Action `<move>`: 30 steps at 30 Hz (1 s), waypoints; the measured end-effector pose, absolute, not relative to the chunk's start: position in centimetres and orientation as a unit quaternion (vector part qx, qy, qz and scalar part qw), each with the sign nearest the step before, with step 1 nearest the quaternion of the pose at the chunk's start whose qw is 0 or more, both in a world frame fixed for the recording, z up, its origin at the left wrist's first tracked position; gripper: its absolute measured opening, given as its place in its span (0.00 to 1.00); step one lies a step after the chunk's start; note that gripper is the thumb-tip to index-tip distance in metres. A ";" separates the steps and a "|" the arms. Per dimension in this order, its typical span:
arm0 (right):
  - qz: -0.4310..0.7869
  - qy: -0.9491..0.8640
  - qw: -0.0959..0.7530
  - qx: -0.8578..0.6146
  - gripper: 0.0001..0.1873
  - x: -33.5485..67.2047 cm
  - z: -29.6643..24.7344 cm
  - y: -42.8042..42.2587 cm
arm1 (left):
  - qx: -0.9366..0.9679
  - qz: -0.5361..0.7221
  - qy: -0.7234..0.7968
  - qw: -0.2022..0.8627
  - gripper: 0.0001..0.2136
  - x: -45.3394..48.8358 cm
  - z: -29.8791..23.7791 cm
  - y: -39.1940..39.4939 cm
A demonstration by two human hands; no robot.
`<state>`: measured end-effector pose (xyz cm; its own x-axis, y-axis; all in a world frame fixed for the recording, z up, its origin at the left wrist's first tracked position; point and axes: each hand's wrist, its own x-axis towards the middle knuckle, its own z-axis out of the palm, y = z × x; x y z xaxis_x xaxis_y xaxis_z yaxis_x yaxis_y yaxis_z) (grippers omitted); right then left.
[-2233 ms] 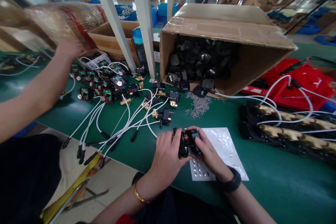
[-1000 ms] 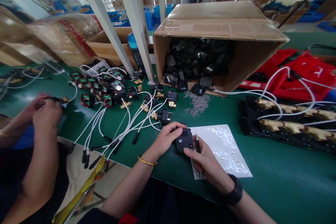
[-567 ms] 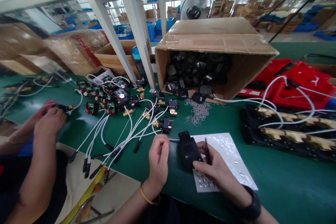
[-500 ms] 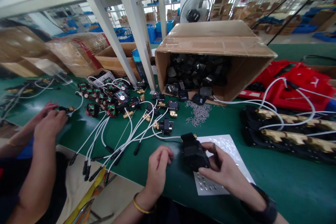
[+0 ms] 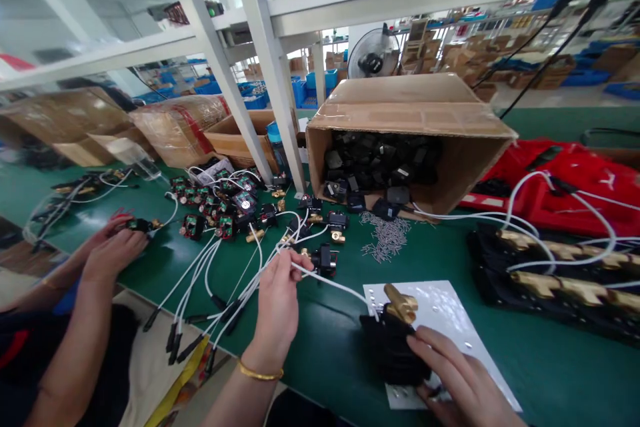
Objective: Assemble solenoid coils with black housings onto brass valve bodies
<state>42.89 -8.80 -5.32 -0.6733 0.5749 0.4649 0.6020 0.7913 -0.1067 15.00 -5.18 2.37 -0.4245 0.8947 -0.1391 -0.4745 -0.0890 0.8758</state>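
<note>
My right hand (image 5: 455, 373) grips a black valve actuator (image 5: 393, 350) whose brass valve body (image 5: 401, 303) points up, above a white sheet of small stickers (image 5: 445, 307). From it a white cable (image 5: 340, 285) runs left to my left hand (image 5: 280, 300), which pinches it between thumb and fingers. Just behind my left hand lies another actuator with a brass fitting (image 5: 325, 259). Several more actuators with bare green circuit boards (image 5: 225, 223) and white cables crowd the bench to the left.
A cardboard box (image 5: 415, 107) on its side holds black covers. A pile of screws (image 5: 385, 237) lies before it. Finished-looking brass-and-black units (image 5: 555, 280) and a red bag (image 5: 565, 173) are right. A co-worker's hands (image 5: 117, 247) work at the left. White posts (image 5: 255, 60) rise behind.
My left hand has moved up and left and taken hold of the white cable. My right hand has shifted right and nearer with the actuator, turning its brass part into view. The camera has tilted up.
</note>
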 end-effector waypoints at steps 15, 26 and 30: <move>-0.087 -0.901 0.178 -0.387 0.27 40.3 -6.8 -10.2 | 0.470 0.508 0.387 0.610 0.19 23.4 1.0 4.8; 0.282 -0.699 0.240 -0.613 0.11 44.8 -3.3 0.6 | 0.661 0.374 0.569 0.316 0.30 23.3 -6.8 4.1; 0.265 -0.748 0.212 -0.570 0.11 43.4 -3.0 -0.6 | 0.639 0.390 0.588 0.306 0.26 23.5 -6.9 3.2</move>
